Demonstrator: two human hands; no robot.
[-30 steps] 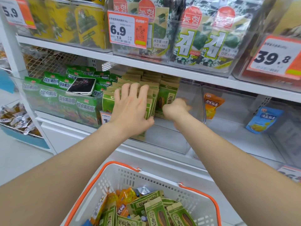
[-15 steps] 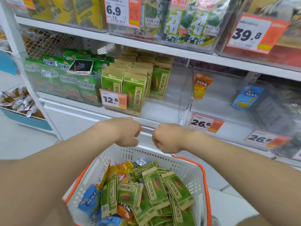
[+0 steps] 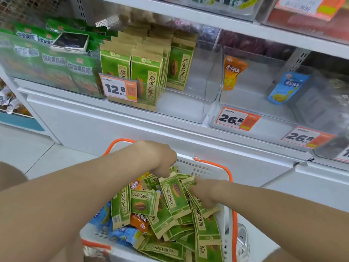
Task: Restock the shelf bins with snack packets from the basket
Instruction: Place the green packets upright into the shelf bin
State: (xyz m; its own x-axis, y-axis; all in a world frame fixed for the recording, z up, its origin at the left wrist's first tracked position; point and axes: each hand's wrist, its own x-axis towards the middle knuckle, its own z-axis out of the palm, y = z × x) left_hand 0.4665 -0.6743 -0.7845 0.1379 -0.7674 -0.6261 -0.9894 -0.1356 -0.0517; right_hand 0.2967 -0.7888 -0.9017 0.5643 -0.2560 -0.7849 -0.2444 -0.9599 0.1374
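Pinching the top of a green packet (image 3: 174, 193) with my left hand (image 3: 160, 159), I curl my right hand (image 3: 205, 193) round a second packet (image 3: 188, 182) beside it. The shelf bin (image 3: 179, 108) holds upright packets (image 3: 147, 80) along its left wall; my two sit near the basket (image 3: 204, 168)'s far rim.

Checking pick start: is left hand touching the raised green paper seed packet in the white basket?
Touching. Head view: left hand pinches green paper seed packet at its top edge.
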